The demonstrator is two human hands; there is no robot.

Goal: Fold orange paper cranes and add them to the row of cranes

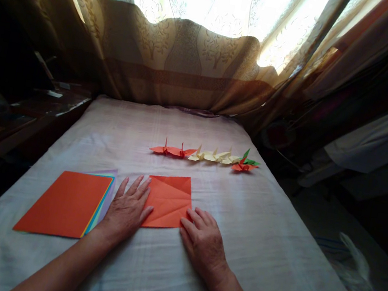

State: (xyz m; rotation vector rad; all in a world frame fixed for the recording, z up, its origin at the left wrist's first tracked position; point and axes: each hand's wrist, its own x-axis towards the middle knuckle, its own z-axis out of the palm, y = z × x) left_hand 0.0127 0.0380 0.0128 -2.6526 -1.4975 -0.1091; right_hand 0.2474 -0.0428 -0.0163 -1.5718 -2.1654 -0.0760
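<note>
A square sheet of orange origami paper (pixel 170 198) with crease lines lies flat on the light cloth between my hands. Against its left edge rests my left hand (pixel 127 209), fingers stretched out and spread, thumb on the paper. My right hand (pixel 202 239) touches the lower right edge with its fingertips, the fingers extended and loosely together. To the left is a stack of coloured paper (pixel 65 203), orange on top, with yellow, blue, green and purple edges showing. My left hand lies close beside that stack.
Beyond the sheet stands a row of folded paper cranes (pixel 210 156) in red, cream, orange and green. A patterned curtain (pixel 193 61) hangs behind the cloth-covered surface (pixel 168 124). Dark furniture (pixel 56 102) borders it at left; a clear plastic bag (pixel 359 272) lies lower right.
</note>
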